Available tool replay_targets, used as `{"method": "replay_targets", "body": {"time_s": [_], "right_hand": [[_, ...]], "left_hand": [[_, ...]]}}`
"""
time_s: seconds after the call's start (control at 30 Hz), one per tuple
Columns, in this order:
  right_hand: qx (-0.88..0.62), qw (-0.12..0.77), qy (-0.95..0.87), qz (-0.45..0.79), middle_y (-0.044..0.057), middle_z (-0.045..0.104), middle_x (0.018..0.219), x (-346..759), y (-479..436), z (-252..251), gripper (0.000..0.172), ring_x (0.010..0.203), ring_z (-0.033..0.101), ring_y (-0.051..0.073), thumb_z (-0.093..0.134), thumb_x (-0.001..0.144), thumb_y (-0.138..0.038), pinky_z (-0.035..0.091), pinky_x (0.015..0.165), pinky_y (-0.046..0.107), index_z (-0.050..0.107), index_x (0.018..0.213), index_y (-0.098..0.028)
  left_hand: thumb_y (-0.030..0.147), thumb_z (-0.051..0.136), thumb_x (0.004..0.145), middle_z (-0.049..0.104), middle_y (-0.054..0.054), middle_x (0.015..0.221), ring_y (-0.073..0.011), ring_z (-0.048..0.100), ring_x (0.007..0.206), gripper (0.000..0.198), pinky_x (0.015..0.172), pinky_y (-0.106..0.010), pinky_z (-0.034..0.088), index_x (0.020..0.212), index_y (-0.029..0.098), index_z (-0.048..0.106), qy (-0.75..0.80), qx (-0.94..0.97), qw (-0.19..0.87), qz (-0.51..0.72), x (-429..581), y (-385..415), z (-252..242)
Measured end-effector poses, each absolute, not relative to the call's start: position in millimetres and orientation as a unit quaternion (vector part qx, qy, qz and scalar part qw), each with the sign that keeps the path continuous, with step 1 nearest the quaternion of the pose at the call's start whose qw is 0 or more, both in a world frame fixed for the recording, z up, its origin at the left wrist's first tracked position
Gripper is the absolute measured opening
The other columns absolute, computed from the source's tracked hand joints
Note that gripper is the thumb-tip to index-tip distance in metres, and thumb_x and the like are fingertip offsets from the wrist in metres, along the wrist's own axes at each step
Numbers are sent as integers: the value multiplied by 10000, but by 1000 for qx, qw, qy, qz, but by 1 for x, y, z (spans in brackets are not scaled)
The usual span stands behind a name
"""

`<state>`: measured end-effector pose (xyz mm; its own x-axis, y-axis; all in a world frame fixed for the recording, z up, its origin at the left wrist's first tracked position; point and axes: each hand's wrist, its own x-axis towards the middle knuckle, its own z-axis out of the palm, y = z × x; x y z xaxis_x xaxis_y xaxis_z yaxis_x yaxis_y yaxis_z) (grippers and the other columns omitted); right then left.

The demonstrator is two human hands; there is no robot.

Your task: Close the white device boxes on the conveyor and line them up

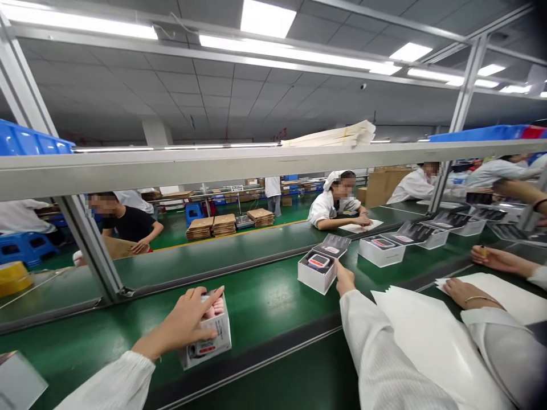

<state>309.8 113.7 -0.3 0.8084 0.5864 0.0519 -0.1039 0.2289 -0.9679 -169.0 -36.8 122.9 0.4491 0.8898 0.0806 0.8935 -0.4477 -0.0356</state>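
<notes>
My left hand [182, 324] is closed round a small white printed box [216, 339], fingers over its top and thumb along the front. A pinkish patch shows between the fingers; I cannot tell if it is print or contents. Farther right, my right hand [344, 279] is at the right side of an open white box [314, 278], its index finger against the edge; the other fingers are partly hidden. Inside that box lies a white and red device with a grey screen [318, 261]. Its dark printed lid [334, 245] is folded back.
Both boxes stand on a green conveyor belt [273, 304]. More open boxes [382, 250] line up to the right; another white box [19, 382] is at lower left. A co-worker's hands [464, 291] and white sheets [431, 336] are close on my right. A shelf beam [256, 166] crosses above.
</notes>
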Motion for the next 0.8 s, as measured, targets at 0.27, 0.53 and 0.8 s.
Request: {"method": "replay_targets", "body": {"time_s": [0.27, 0.53, 0.8], "right_hand": [[-561, 693, -282, 354, 26, 675, 670, 317, 122, 1, 391, 661, 598, 181, 796, 436, -435, 445, 597, 273, 680, 677, -149], [-548, 680, -347, 342, 4, 642, 703, 262, 63, -26, 496, 658, 574, 169, 698, 623, -576, 430, 580, 255, 688, 878, -151], [-611, 566, -541, 118, 137, 624, 1152, 222, 13, -24, 598, 1019, 595, 269, 397, 904, -599, 459, 919, 401, 588, 1289, -183]], "left_hand": [[428, 645, 866, 273, -88, 1558, -399, 287, 1382, 732, 1063, -603, 339, 1511, 391, 300, -469, -839, 199, -192, -136, -73, 94], [273, 591, 911, 300, -93, 1520, -367, 259, 1404, 596, 1086, -584, 355, 1466, 344, 387, -421, -868, 68, -254, -53, -84, 56], [164, 461, 947, 166, -167, 1528, -357, 244, 1407, 617, 1066, -590, 352, 1519, 239, 242, -487, -775, 52, -399, -29, -57, 2]]}}
